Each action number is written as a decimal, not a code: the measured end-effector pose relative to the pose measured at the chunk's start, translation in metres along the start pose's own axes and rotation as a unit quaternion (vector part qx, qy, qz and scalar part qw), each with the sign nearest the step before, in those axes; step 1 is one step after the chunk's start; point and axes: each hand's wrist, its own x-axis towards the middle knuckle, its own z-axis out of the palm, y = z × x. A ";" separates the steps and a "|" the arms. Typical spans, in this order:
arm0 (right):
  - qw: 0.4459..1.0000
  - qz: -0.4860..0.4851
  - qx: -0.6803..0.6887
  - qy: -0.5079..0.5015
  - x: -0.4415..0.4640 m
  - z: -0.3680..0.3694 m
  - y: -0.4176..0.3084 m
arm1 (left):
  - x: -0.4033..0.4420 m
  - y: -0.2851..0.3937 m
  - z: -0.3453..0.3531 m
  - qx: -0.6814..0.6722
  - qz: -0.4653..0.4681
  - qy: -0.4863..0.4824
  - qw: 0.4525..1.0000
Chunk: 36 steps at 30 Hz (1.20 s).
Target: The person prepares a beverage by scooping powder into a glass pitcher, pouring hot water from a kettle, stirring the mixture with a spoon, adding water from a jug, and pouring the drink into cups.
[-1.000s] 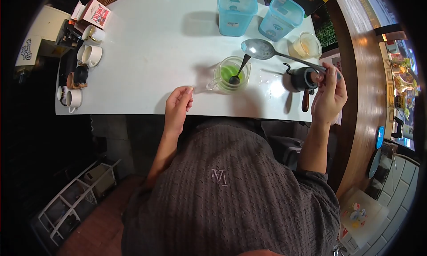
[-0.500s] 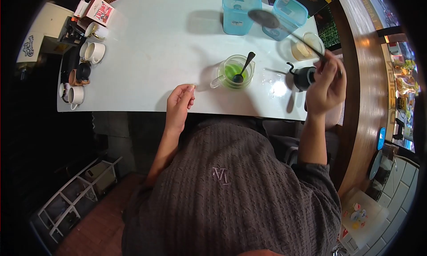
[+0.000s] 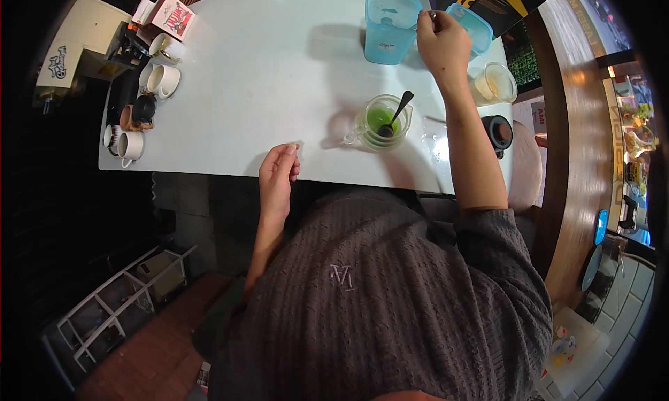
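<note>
Pinching a metal handle (image 3: 433, 16) between thumb and fingers, your right hand (image 3: 444, 45) is over the right rim of the blue tub (image 3: 390, 35); the far end of what you hold is too hidden to make out. Just behind your hand is the second tub (image 3: 479, 32), partly covered by it. Nearer you, beside your forearm, sit the clear cup (image 3: 496, 84), with something pale in it, and the black pot (image 3: 499, 132). Left of your forearm stands the glass jug (image 3: 376, 140), holding green liquid (image 3: 380, 117) and a dark spoon (image 3: 398, 112) that leans up past its rim. Your left hand (image 3: 277, 170) is loosely curled at the table's (image 3: 244, 87) near edge, thumb against forefinger. Farther left, you have the mugs (image 3: 164, 80) in a cluster, with the red-and-white box (image 3: 173, 16) beyond them.
</note>
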 end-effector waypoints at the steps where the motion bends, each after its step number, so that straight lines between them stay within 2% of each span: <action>1: 1.000 -0.004 -0.017 -0.015 0.002 0.001 0.005 | 0.000 0.000 0.000 0.001 -0.001 0.001 1.000; 3: 0.999 -0.006 -0.035 -0.030 0.002 -0.005 0.002 | 0.000 0.001 0.002 0.002 -0.005 0.002 1.000; 5: 0.993 0.013 -0.043 -0.110 0.001 -0.019 -0.001 | 0.002 0.003 0.005 0.017 -0.007 -0.016 1.000; 6: 0.993 0.017 -0.045 -0.107 -0.003 -0.024 0.004 | 0.003 0.002 0.007 0.019 -0.009 -0.020 1.000; 8: 0.997 -0.034 0.004 -0.070 -0.012 -0.036 0.020 | 0.007 0.000 0.012 0.037 -0.007 -0.052 0.998; 10: 1.000 -0.017 0.005 -0.026 -0.029 -0.070 0.022 | 0.011 -0.001 0.017 0.047 -0.001 -0.082 0.996; 12: 0.997 0.035 -0.011 0.074 -0.052 -0.105 0.030 | 0.013 0.000 0.024 0.055 0.004 -0.111 0.992; 14: 0.981 0.089 -0.105 0.138 -0.079 -0.137 0.047 | 0.013 0.005 0.033 0.104 0.014 -0.144 0.984; 16: 0.955 0.061 -0.198 0.211 -0.109 -0.159 0.087 | 0.017 0.001 0.035 0.110 0.004 -0.176 0.978; 17: 0.954 0.065 -0.202 0.214 -0.126 -0.166 0.109 | 0.018 -0.001 0.037 0.115 -0.003 -0.202 0.973; 19: 0.956 0.154 -0.207 0.139 -0.153 -0.178 0.139 | 0.018 -0.001 0.047 0.115 0.010 -0.222 0.968; 20: 0.952 0.273 -0.089 0.105 -0.162 -0.173 0.129 | 0.019 0.000 0.052 0.114 0.025 -0.236 0.965; 24: 0.917 0.390 0.082 -0.032 -0.172 -0.162 0.116 | 0.028 -0.003 0.062 0.105 0.023 -0.261 0.959; 25: 0.902 0.412 0.131 -0.014 -0.172 -0.156 0.116 | 0.030 -0.004 0.063 0.114 0.019 -0.255 0.960; 30: 0.883 0.404 0.236 0.047 -0.175 -0.140 0.118 | 0.032 -0.007 0.066 0.130 0.009 -0.246 0.960; 32: 0.877 0.363 0.305 0.077 -0.176 -0.137 0.120 | 0.033 -0.009 0.066 0.133 0.029 -0.254 0.958; 36: 0.883 0.359 0.291 0.088 -0.176 -0.138 0.110 | 0.034 -0.010 0.066 0.130 0.020 -0.249 0.959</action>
